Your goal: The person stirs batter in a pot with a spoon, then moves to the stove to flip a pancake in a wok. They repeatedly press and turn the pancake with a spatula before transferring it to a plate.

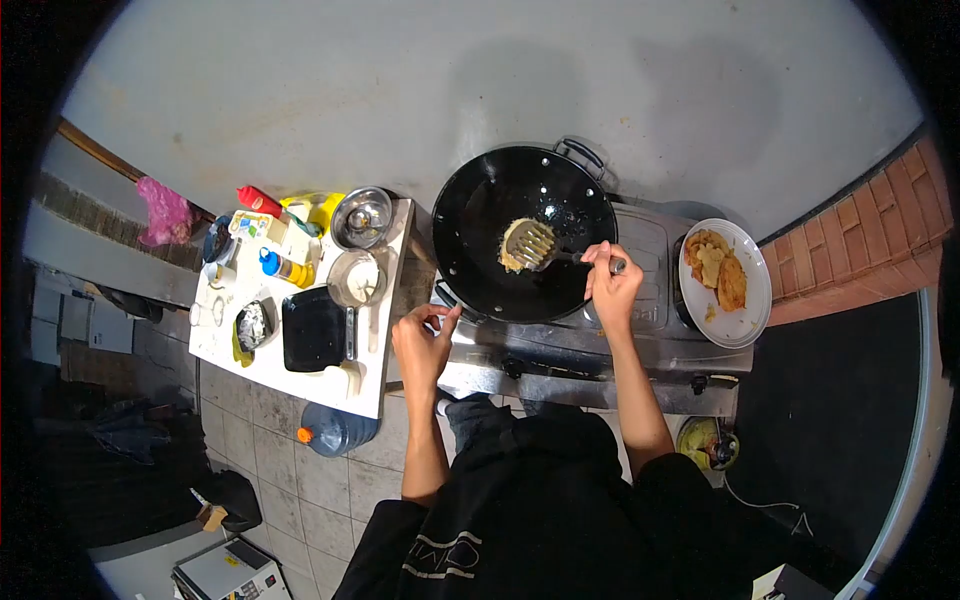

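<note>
In my right hand (614,280) is the handle of a slotted metal turner (536,246), gripped with the fingers closed round it. Its slotted head rests over a pale, battered piece of food (512,262) inside the black wok (480,210), partly covering it. My left hand (424,345) hovers just outside the wok's near left rim, close to the near side handle (445,294). Its thumb and fingers curl together, and nothing shows between them. A little oil glistens in the wok.
Right of the wok, a white plate (752,265) holds browned fried pieces (718,268). The wok sits on a metal stove (650,350). On the left, a white table (268,372) carries a square black pan (312,330), metal bowls (362,217), bottles and tubs. A water jug (340,430) lies below.
</note>
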